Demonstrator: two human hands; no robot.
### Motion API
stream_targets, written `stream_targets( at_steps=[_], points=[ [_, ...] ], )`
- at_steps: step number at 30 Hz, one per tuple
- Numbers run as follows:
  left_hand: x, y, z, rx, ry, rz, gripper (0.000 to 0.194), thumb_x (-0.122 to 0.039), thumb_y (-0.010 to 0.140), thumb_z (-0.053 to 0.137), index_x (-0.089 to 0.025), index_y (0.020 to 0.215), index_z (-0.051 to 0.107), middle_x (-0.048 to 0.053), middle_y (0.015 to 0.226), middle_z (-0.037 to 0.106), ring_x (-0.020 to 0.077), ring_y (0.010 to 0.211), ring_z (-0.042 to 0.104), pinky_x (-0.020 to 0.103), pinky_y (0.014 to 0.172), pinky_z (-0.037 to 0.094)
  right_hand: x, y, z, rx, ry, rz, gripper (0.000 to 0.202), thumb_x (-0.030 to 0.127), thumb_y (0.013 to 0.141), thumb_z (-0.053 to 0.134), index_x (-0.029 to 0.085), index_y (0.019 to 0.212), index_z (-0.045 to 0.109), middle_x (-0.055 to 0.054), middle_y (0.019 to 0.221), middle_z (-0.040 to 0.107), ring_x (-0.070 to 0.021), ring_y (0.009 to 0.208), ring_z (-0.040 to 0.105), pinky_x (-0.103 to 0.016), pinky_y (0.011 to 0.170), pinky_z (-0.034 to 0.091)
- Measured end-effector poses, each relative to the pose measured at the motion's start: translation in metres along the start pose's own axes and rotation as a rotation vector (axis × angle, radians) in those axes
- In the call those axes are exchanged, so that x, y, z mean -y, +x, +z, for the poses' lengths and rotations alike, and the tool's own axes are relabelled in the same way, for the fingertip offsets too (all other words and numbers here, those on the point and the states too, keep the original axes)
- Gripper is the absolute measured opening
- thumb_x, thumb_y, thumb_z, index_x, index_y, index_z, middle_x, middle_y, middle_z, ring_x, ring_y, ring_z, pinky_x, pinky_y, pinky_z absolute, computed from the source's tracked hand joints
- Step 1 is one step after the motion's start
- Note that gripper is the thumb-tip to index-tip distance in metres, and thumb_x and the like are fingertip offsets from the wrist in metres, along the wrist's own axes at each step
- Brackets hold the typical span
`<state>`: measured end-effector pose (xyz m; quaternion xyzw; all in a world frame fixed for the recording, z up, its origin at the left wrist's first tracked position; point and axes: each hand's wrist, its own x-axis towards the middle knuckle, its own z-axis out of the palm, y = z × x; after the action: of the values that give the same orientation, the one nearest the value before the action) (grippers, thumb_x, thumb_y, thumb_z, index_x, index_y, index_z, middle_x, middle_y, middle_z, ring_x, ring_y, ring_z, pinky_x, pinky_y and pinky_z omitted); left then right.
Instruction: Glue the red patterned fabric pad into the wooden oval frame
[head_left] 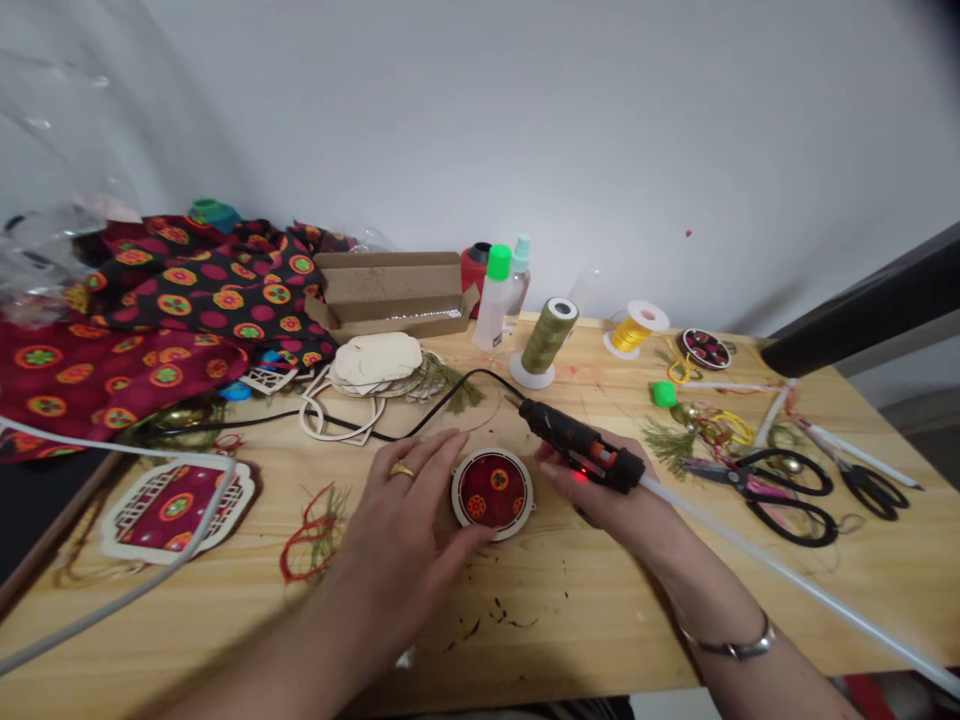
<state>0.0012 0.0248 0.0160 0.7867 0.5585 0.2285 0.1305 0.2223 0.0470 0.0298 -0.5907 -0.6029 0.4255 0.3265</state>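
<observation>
A round wooden frame (493,493) with dark red flowered fabric inside lies flat on the table. My left hand (412,515), a ring on one finger, grips its left side, with the thumb at the near edge and fingers along the left rim. A black hot glue gun (577,440) rests in my right hand (622,505), its nozzle pointing to the far left and a red light glowing. The long pale glue stick (795,585) sticks out behind it over my forearm. The right hand's fingertips are close to the frame's right edge; the rest of its grip is partly hidden.
Flowered fabric (225,280), a cardboard box (390,290), stacked wooden pieces (379,362) and a green thread spool (550,340) stand behind. Scissors (780,490) lie right, a fabric-filled panel (176,508) left. A black cable (442,400) runs across the table; a white cable (202,520) crosses left.
</observation>
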Motion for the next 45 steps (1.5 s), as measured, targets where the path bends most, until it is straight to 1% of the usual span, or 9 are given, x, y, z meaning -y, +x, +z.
stream_targets(
  at_steps=[4, 8, 11, 16, 21, 26, 30, 38, 45],
  points=[
    [0.002, 0.002, 0.003, 0.095, -0.081, -0.024, 0.085, -0.038, 0.069, 0.073, -0.019, 0.140, 0.029, 0.009, 0.123, 0.062, 0.0311, 0.117, 0.038, 0.046, 0.096, 0.040, 0.005, -0.001, -0.003, 0.087, -0.014, -0.040, 0.025, 0.029, 0.072, 0.067, 0.016, 0.094, 0.066, -0.001, 0.070, 0.060, -0.0112, 0.053, 0.049, -0.023, 0.048, 0.040],
    [0.003, 0.002, 0.006, 0.110, -0.181, -0.028, 0.087, -0.033, 0.072, 0.072, -0.022, 0.142, 0.021, 0.005, 0.127, 0.062, 0.0293, 0.116, 0.036, 0.048, 0.099, 0.034, 0.006, -0.001, -0.004, 0.144, 0.016, -0.095, 0.018, 0.025, 0.072, 0.066, 0.017, 0.088, 0.065, -0.004, 0.082, 0.063, -0.0157, 0.069, 0.057, -0.027, 0.062, 0.046],
    [0.003, 0.003, 0.007, 0.133, -0.215, -0.037, 0.085, -0.033, 0.073, 0.071, -0.021, 0.142, 0.022, 0.005, 0.127, 0.062, 0.0291, 0.116, 0.035, 0.049, 0.098, 0.034, 0.004, -0.001, -0.003, 0.155, 0.055, -0.105, 0.016, 0.025, 0.073, 0.066, 0.017, 0.086, 0.064, -0.005, 0.088, 0.064, -0.0183, 0.077, 0.059, -0.030, 0.070, 0.048],
    [0.004, 0.004, 0.009, 0.133, -0.233, -0.045, 0.084, -0.032, 0.074, 0.070, -0.023, 0.142, 0.022, 0.004, 0.125, 0.063, 0.0294, 0.115, 0.036, 0.049, 0.098, 0.034, 0.001, -0.001, 0.000, 0.163, 0.044, -0.096, 0.015, 0.026, 0.073, 0.066, 0.017, 0.083, 0.062, -0.004, 0.084, 0.064, -0.0179, 0.074, 0.059, -0.030, 0.068, 0.049],
    [0.003, 0.003, 0.010, 0.130, -0.236, -0.050, 0.082, -0.032, 0.074, 0.069, -0.022, 0.142, 0.023, 0.004, 0.124, 0.064, 0.0291, 0.115, 0.036, 0.048, 0.098, 0.034, 0.000, -0.002, 0.000, 0.173, 0.042, -0.063, 0.019, 0.029, 0.074, 0.066, 0.017, 0.088, 0.062, -0.006, 0.087, 0.065, -0.0209, 0.081, 0.061, -0.033, 0.073, 0.050],
    [0.004, 0.002, 0.011, 0.144, -0.222, -0.057, 0.081, -0.031, 0.075, 0.068, -0.020, 0.141, 0.024, 0.004, 0.124, 0.064, 0.0293, 0.114, 0.034, 0.049, 0.098, 0.033, -0.004, -0.001, 0.001, 0.171, 0.057, -0.040, 0.023, 0.030, 0.074, 0.066, 0.018, 0.093, 0.063, -0.006, 0.088, 0.067, -0.0212, 0.080, 0.062, -0.034, 0.075, 0.051],
    [0.005, 0.001, 0.011, 0.144, -0.218, -0.058, 0.078, -0.030, 0.076, 0.067, -0.021, 0.141, 0.024, 0.003, 0.125, 0.063, 0.0289, 0.115, 0.035, 0.049, 0.099, 0.033, -0.006, -0.001, 0.002, 0.180, 0.050, -0.022, 0.024, 0.030, 0.074, 0.066, 0.018, 0.095, 0.063, -0.006, 0.088, 0.067, -0.0224, 0.083, 0.063, -0.034, 0.075, 0.051],
    [0.005, 0.001, 0.012, 0.135, -0.190, -0.042, 0.079, -0.031, 0.077, 0.065, -0.023, 0.142, 0.021, 0.005, 0.124, 0.064, 0.0300, 0.114, 0.038, 0.051, 0.098, 0.033, -0.002, 0.000, 0.001, 0.178, 0.054, -0.006, 0.021, 0.030, 0.073, 0.066, 0.017, 0.089, 0.064, -0.004, 0.081, 0.066, -0.0197, 0.075, 0.061, -0.032, 0.069, 0.051],
    [0.008, 0.000, 0.016, 0.121, -0.107, 0.008, 0.082, -0.033, 0.076, 0.066, -0.023, 0.143, 0.019, 0.006, 0.124, 0.064, 0.0335, 0.112, 0.041, 0.053, 0.095, 0.033, -0.006, 0.001, 0.002, 0.165, 0.023, -0.019, 0.022, 0.032, 0.075, 0.065, 0.017, 0.091, 0.065, -0.006, 0.084, 0.066, -0.0195, 0.074, 0.061, -0.033, 0.071, 0.051]
  ],
)
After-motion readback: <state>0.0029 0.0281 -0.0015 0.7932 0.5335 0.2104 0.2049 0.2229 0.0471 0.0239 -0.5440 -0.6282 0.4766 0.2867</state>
